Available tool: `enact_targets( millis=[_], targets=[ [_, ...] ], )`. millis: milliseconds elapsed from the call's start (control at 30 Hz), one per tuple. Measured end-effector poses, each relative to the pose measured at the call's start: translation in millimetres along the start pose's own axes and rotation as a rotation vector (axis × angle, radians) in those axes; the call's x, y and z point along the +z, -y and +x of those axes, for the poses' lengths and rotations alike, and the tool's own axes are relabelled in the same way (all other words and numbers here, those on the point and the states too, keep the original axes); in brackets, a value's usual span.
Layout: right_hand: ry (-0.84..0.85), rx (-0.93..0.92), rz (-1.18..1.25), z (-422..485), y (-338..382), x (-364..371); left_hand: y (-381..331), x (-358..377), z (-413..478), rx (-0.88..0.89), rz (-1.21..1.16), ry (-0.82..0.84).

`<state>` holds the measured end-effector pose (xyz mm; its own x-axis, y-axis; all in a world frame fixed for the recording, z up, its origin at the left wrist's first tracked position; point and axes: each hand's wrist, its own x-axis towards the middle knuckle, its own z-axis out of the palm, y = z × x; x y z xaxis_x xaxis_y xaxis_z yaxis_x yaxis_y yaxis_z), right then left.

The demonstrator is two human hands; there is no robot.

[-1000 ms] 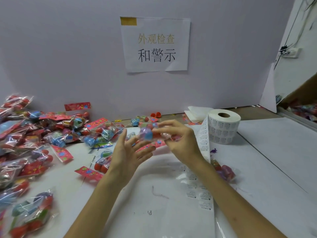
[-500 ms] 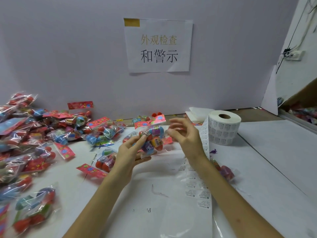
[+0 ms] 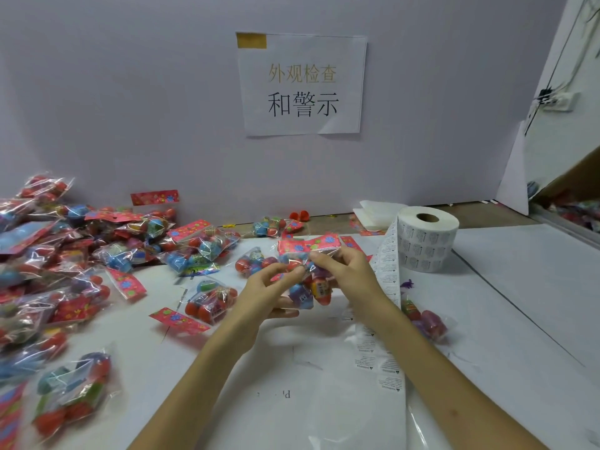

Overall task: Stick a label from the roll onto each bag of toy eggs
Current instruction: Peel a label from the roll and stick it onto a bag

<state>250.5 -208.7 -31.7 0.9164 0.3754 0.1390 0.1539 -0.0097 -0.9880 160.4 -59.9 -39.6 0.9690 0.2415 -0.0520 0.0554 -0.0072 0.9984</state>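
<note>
A clear bag of toy eggs (image 3: 308, 280) with a red flowered header card is held above the table's middle. My left hand (image 3: 266, 293) grips its lower left side, fingers curled under it. At the bag's upper right, the fingertips of my right hand (image 3: 344, 271) pinch the plastic. The white label roll (image 3: 425, 238) stands upright to the right, and its strip of labels (image 3: 383, 319) trails toward me under my right forearm. One more bag of eggs (image 3: 428, 319) lies just right of that forearm.
Many bags of eggs (image 3: 58, 271) are heaped over the left of the white table (image 3: 519, 303). A few bags (image 3: 207, 300) lie near my left wrist. A paper sign (image 3: 302, 86) hangs on the back wall. Folded white sheets (image 3: 373, 211) lie behind the roll.
The bag has turned upright, its red header now on top. My right hand has come back onto the bag and pinches it; my left hand has curled round its lower part.
</note>
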Motion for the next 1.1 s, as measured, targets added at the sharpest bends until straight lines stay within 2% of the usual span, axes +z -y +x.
enact_targets(
  millis=[367, 600, 733, 867, 967, 1100],
  targets=[
    [0.066, 0.002, 0.013, 1, 3, -5, 0, -1, 0, 0.047, -0.016, 0.026],
    [0.312, 0.041, -0.052, -1, -5, -3, -4, -9, 2, 0.073, -0.15, -0.17],
    [0.331, 0.027, 0.0, 0, -7, 2, -4, -10, 2, 0.075, -0.2, -0.246],
    [0.307, 0.054, 0.043, 1, -12, 4, -2, -11, 3, 0.071, -0.232, -0.244],
    [0.219, -0.004, 0.023, 1, -14, 8, -2, -14, 2, 0.059, -0.267, -0.182],
    [0.161, -0.078, 0.061, 1, -12, 8, -4, -13, 0, -0.057, -0.477, -0.08]
  ],
)
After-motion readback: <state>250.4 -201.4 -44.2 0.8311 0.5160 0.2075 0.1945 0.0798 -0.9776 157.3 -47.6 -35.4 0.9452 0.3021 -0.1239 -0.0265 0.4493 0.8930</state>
